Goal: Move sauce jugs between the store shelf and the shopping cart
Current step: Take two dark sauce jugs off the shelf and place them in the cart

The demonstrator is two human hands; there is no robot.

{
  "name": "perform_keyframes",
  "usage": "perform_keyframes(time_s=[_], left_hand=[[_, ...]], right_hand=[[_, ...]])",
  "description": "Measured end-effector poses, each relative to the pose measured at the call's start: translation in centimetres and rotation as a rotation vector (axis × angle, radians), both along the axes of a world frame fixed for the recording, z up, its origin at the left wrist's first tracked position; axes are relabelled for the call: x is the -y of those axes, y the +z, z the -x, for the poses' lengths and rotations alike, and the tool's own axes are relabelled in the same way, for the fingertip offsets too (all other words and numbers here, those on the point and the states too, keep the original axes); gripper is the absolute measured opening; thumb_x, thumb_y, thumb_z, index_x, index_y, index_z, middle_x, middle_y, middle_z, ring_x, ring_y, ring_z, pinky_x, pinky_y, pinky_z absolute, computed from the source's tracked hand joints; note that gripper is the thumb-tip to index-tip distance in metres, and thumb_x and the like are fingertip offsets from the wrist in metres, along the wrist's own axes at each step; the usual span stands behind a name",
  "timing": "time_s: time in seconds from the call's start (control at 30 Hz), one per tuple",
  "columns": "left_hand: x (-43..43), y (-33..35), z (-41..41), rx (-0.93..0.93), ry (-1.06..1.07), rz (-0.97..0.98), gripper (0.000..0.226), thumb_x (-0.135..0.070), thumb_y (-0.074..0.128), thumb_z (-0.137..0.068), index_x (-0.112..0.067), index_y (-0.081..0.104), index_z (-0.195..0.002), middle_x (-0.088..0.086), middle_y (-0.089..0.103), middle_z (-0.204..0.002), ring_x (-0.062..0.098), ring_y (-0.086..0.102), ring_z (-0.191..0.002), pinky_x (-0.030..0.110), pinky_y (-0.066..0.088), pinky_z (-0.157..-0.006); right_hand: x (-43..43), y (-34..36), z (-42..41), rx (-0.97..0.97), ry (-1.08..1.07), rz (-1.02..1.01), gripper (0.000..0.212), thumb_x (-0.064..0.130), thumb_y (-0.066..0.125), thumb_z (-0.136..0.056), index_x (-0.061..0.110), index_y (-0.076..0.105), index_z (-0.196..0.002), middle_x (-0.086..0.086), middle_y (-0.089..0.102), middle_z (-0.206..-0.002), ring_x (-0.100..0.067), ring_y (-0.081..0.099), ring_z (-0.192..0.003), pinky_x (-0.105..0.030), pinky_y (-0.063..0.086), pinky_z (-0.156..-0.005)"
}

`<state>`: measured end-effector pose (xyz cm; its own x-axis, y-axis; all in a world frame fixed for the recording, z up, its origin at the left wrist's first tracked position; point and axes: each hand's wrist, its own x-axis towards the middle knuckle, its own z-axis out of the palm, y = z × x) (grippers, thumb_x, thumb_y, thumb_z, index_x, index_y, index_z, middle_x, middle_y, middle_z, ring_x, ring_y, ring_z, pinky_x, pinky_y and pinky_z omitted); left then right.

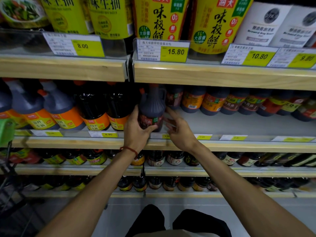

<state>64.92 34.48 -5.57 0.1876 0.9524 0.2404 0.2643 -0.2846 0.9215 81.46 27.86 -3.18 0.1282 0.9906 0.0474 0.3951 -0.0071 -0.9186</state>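
A dark sauce jug [151,108] with a red label and orange cap stands upright at the front of the middle shelf [239,124]. My left hand [136,127] wraps around its lower left side, thumb across the label. My right hand [179,129] hovers just right of the jug with fingers spread, blurred, holding nothing; whether its fingertips touch the jug is unclear. The shopping cart [8,168] shows only as a green handle and dark frame at the far left edge.
Orange-labelled jugs [65,110] crowd the shelf left of the held jug; a row of smaller dark bottles [222,103] lines the back right, with bare shelf in front. Tall yellow-labelled bottles [159,19] stand on the shelf above. Lower shelves hold small bottles.
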Motion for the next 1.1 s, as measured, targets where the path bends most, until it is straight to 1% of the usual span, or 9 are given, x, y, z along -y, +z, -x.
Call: perform_keyframes(time_s=[0.07,0.13,0.23,0.4,0.57,0.63,0.73,0.87,1.1], left_hand=[[0.3,0.1,-0.4,-0.009,0.044,-0.020,0.103,-0.042,0.086,-0.064,-0.042,0.031,-0.150,-0.008,0.051,-0.149,0.012,0.048,-0.139,0.044,0.048,-0.111],[0.4,0.3,-0.8,-0.039,0.089,-0.039,0.104,-0.037,0.091,-0.065,-0.029,0.035,-0.152,-0.002,0.053,-0.148,0.016,0.049,-0.138,0.043,0.047,-0.111],[0.6,0.5,-1.6,-0.125,0.173,-0.055,0.104,-0.032,0.093,-0.067,-0.017,0.036,-0.152,0.006,0.053,-0.148,0.023,0.049,-0.136,0.041,0.047,-0.110],[1.6,1.1,-3.0,-0.184,0.259,-0.049,0.102,-0.036,0.091,-0.071,-0.015,0.033,-0.152,0.006,0.048,-0.150,0.027,0.047,-0.138,0.045,0.050,-0.102],[1.8,1.6,-2.3,-0.280,0.193,-0.058,0.100,-0.035,0.087,-0.078,-0.007,0.028,-0.153,0.012,0.039,-0.152,0.030,0.040,-0.141,0.041,0.047,-0.100],[1.9,1.9,-1.6,-0.293,0.150,-0.014,0.097,-0.031,0.086,-0.079,-0.006,0.028,-0.153,0.013,0.039,-0.152,0.030,0.040,-0.142,0.040,0.045,-0.107],[2.8,2.3,0.0,-0.295,0.085,0.026,0.087,-0.024,0.083,-0.082,-0.008,0.031,-0.151,0.012,0.040,-0.150,0.029,0.043,-0.141,0.047,0.044,-0.112],[4.6,3.9,2.0,-0.388,0.006,-0.010,0.069,-0.021,0.075,-0.091,-0.007,0.038,-0.147,0.013,0.043,-0.146,0.032,0.045,-0.134,0.047,0.046,-0.108],[7.7,6.4,5.9,-0.743,-0.037,-0.191,0.046,-0.039,0.062,-0.099,-0.008,0.053,-0.132,0.012,0.057,-0.124,0.034,0.055,-0.113,0.047,0.052,-0.086]], right_hand=[[-0.1,0.0,-0.2,-0.018,0.006,0.030,0.097,-0.031,0.039,-0.081,0.019,0.026,-0.163,-0.004,0.036,-0.164,-0.018,0.039,-0.149,-0.033,0.040,-0.119],[-0.1,0.0,-0.6,0.015,-0.007,0.056,0.091,-0.026,0.041,-0.086,0.019,0.028,-0.163,-0.005,0.038,-0.163,-0.022,0.041,-0.148,-0.031,0.044,-0.114],[0.4,0.6,-1.1,0.142,-0.086,0.019,0.073,-0.020,0.045,-0.089,0.014,0.044,-0.154,-0.007,0.046,-0.154,-0.023,0.049,-0.139,-0.026,0.047,-0.100],[2.0,1.6,-1.3,0.270,-0.180,-0.047,0.052,-0.012,0.053,-0.089,0.009,0.063,-0.135,-0.007,0.061,-0.136,-0.023,0.058,-0.123,-0.040,0.055,-0.096],[3.9,2.8,-0.7,0.408,-0.201,-0.019,0.040,-0.003,0.058,-0.091,0.009,0.068,-0.128,-0.008,0.066,-0.130,-0.026,0.059,-0.121,-0.044,0.053,-0.100],[4.7,3.5,0.0,0.471,-0.193,0.007,0.038,0.002,0.061,-0.091,0.011,0.068,-0.128,-0.008,0.066,-0.128,-0.028,0.060,-0.119,-0.043,0.052,-0.099],[6.0,4.7,1.5,0.580,-0.154,0.069,0.037,0.013,0.065,-0.093,0.016,0.066,-0.130,-0.005,0.064,-0.131,-0.027,0.057,-0.123,-0.042,0.053,-0.095],[7.3,6.4,3.5,0.672,-0.164,0.111,0.037,0.024,0.064,-0.096,0.019,0.064,-0.133,-0.002,0.062,-0.133,-0.026,0.053,-0.125,-0.040,0.051,-0.087],[9.2,7.9,6.0,0.780,-0.177,0.069,0.035,0.032,0.066,-0.093,0.015,0.070,-0.123,-0.005,0.068,-0.121,-0.030,0.059,-0.115,-0.038,0.052,-0.079]])
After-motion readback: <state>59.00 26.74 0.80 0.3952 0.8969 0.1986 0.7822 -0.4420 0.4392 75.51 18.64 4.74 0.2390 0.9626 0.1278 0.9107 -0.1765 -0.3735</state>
